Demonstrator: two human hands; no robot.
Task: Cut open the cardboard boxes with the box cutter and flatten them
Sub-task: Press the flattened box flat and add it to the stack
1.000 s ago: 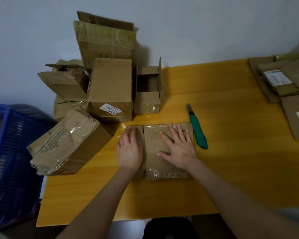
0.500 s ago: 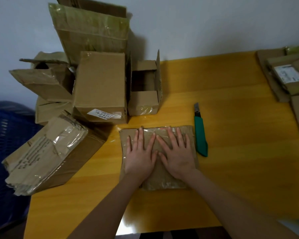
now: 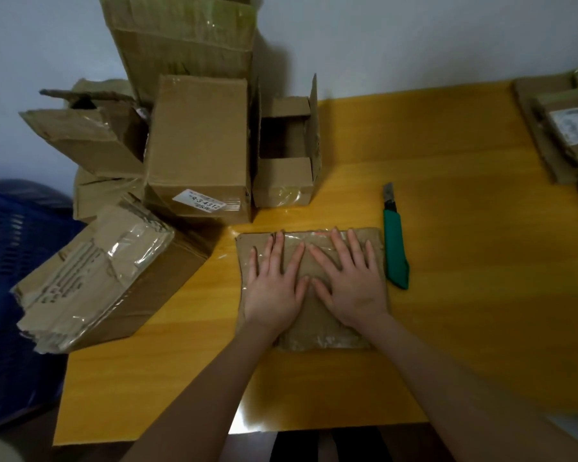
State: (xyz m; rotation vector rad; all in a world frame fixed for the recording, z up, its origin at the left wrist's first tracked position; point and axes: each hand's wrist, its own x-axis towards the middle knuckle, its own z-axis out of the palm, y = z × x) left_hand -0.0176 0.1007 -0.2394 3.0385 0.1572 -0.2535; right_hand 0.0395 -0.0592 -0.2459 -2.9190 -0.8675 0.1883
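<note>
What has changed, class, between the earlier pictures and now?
The left hand has spread flat and shifted towards the right hand; both now press side by side on the flattened box, whose left flap lies down. Nothing was gripped or released. The box cutter stays on the table right of it; the stacked boxes are unmoved.

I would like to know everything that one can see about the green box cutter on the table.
The box cutter has a green handle, plastic by its look, and a grey metal blade out at the far end. It lies flat on the yellow table, pointing away from the person, just right of the flattened box and along its edge. Neither the left hand nor the right hand touches it.
</note>
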